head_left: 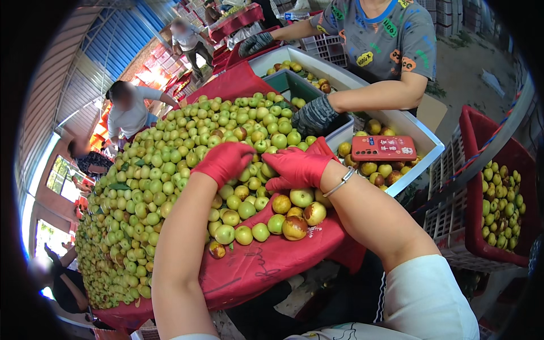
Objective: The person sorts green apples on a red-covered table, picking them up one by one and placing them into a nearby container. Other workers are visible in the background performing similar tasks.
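My left hand (223, 163), in a red glove, is over the heap of green jujubes (170, 157) with its fingers curled down among the fruit. Close by on the right, my right hand (297, 168), also red-gloved, reaches toward it, fingers and thumb spread around jujubes at the pile. Whether either hand grips a fruit is hidden or blurred. Below my right wrist, several larger brown-patched jujubes (294, 228) lie near the front edge of the red cloth (250, 272) covering the table.
At the right, a white-rimmed tray (418, 159) holds browned jujubes and a red-cased phone (383, 148). A co-worker's gloved hand (316, 114) is at a dark green bin (282, 85). A red-lined crate (471, 212) of jujubes stands far right. Other people stand along the table's left side.
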Available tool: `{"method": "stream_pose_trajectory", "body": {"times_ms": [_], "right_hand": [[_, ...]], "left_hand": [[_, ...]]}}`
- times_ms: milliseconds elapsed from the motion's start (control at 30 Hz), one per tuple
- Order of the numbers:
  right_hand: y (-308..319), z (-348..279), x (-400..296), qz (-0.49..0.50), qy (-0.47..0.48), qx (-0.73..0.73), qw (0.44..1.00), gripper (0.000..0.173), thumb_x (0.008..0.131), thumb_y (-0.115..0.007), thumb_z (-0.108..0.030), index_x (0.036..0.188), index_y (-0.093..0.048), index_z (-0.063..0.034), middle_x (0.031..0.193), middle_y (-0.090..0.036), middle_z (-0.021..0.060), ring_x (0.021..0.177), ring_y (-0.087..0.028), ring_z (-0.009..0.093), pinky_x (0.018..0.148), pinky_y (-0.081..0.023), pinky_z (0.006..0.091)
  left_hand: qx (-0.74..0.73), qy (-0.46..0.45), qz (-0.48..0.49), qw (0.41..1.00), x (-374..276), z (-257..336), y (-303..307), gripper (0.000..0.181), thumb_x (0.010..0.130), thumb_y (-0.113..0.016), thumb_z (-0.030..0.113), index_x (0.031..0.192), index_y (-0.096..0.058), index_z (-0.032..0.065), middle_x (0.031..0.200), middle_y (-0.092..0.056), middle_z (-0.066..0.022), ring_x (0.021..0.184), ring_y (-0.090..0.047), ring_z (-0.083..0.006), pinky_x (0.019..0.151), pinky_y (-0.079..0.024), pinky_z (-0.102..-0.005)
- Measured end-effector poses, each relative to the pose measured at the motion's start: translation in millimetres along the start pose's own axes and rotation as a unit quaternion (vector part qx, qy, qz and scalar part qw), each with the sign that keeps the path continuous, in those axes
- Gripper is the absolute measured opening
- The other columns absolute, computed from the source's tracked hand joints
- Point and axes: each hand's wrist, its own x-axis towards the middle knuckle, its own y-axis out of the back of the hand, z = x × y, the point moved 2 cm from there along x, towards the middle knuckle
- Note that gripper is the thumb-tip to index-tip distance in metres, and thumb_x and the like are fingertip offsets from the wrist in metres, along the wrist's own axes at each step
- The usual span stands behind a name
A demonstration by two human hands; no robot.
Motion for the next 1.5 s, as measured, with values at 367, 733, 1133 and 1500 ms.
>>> {"method": "stream_pose_trajectory", "body": {"times_ms": [367, 733, 1133, 1500], "right_hand": [[4, -11, 1, -0.025, -0.003, -0.007, 1.000, 0.080, 0.079, -0.064, -0.048, 0.137, -0.037, -0.0002, 0.125, -0.051, 0.0247, 0.121, -0.044, 0.040, 0.104, -0.033, 0.0441], [5, -4, -4, -0.020, -0.003, 0.004, 1.000, 0.082, 0.078, -0.065, -0.049, 0.138, -0.036, -0.0017, 0.123, -0.052, 0.0246, 0.119, -0.045, 0.041, 0.100, -0.036, 0.0439], [1, 1, 2, -0.005, -0.007, -0.021, 1.000, 0.082, 0.076, -0.060, -0.056, 0.135, -0.041, -0.0032, 0.120, -0.057, 0.0224, 0.114, -0.053, 0.036, 0.097, -0.039, 0.0429], [7, -5, -1, -0.031, -0.022, -0.001, 0.999, 0.077, 0.079, -0.064, -0.050, 0.135, -0.039, -0.0040, 0.120, -0.056, 0.0234, 0.115, -0.049, 0.040, 0.099, -0.037, 0.0443]], "left_hand": [[0.096, 0.203, 0.039, 0.974, 82, -64, -41, 0.049, 0.083, -0.059, 0.037, 0.127, -0.051, 0.0158, 0.116, -0.063, -0.0148, 0.105, -0.060, -0.0337, 0.092, -0.046, -0.0413], [0.030, -0.048, 0.123, 0.991, 13, -25, -4, 0.035, 0.073, -0.061, 0.001, 0.106, -0.060, 0.0132, 0.105, -0.064, -0.0117, 0.096, -0.060, -0.0340, 0.083, -0.049, -0.0407], [-0.512, 0.042, 0.136, 0.847, -56, -7, 10, 0.062, 0.076, -0.069, 0.001, 0.133, -0.044, 0.0065, 0.123, -0.052, -0.0058, 0.110, -0.052, -0.0152, 0.097, -0.042, -0.0294], [-0.689, -0.046, 0.115, 0.714, -59, 3, 16, 0.054, 0.076, -0.066, -0.005, 0.125, -0.045, 0.0064, 0.124, -0.051, -0.0099, 0.110, -0.056, -0.0225, 0.097, -0.045, -0.0345]]}}
